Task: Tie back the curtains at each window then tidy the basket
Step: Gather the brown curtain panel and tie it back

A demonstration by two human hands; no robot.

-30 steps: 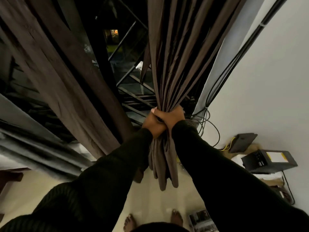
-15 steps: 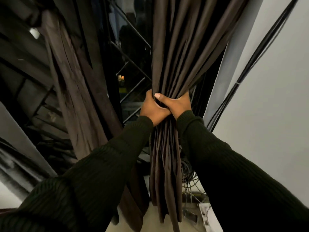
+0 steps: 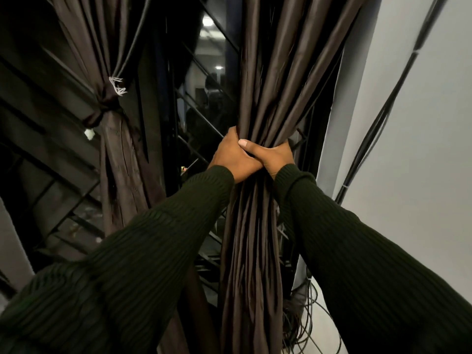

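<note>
A dark brown curtain [image 3: 270, 72] hangs bunched into a tight column at the right side of the window. My left hand [image 3: 229, 157] and my right hand [image 3: 274, 155] both grip the gathered folds at the same height, the right thumb lying over the left hand. Below the hands the folds [image 3: 250, 251] hang straight down. To the left, a second brown curtain [image 3: 120, 159] is bound at its middle by a dark tie-back [image 3: 102, 108] with frayed white threads. No basket is in view.
Dark window glass with slanted metal bars [image 3: 201, 118] lies between the two curtains. A white wall [image 3: 421, 149] rises on the right with black cables [image 3: 378, 123] running up it. Loose cable loops [image 3: 309, 328] gather at the floor.
Both hands have slid up the bunched curtain, keeping their grip. My view has tilted upward, so the floor, my feet and the boxes at the right have dropped out of sight and the tied left curtain shows.
</note>
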